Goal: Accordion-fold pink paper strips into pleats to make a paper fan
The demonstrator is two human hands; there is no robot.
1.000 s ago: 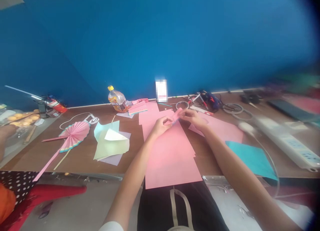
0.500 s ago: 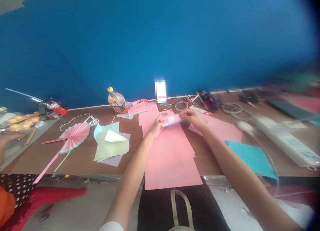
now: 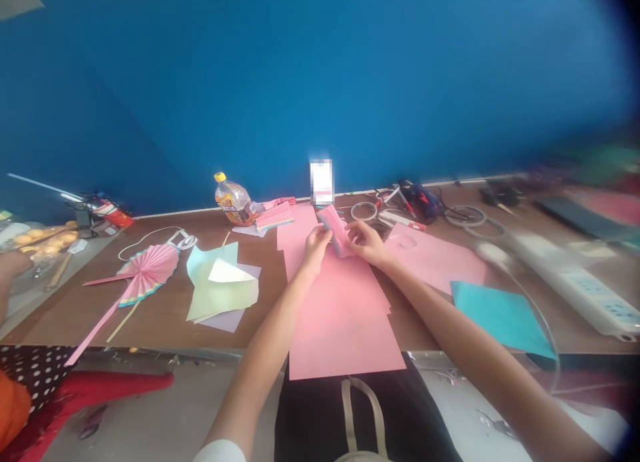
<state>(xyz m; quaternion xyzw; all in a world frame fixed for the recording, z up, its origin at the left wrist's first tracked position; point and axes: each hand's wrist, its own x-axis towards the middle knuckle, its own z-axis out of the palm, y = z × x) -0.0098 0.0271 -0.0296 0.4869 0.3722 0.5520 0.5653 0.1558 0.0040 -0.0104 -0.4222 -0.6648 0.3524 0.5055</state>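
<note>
Between my two hands is a narrow pleated strip of pink paper [image 3: 334, 227], tilted with its top leaning left. The fingers of my left hand [image 3: 317, 243] pinch its left side. My right hand [image 3: 367, 242] grips its right side with thumb and fingers. Beneath them, large pink paper sheets [image 3: 340, 315] lie overlapped and hang over the table's front edge. A finished-looking pink pleated fan [image 3: 150, 272] with a blue and yellow border rests on the left. Another folded pink paper piece [image 3: 275, 217] sits beside the bottle at the back.
A plastic bottle [image 3: 234, 201] with a yellow cap stands at the back. Coloured papers [image 3: 225, 295] lie left, a teal sheet [image 3: 500, 315] right. Tape rolls [image 3: 364, 211], cables and a power strip [image 3: 595, 292] are on the right. Another person's hand [image 3: 14, 265] is at far left.
The pleated pink paper has turned from nearly level to steeply tilted. My right hand has moved left and slightly down, closer to my left hand.
</note>
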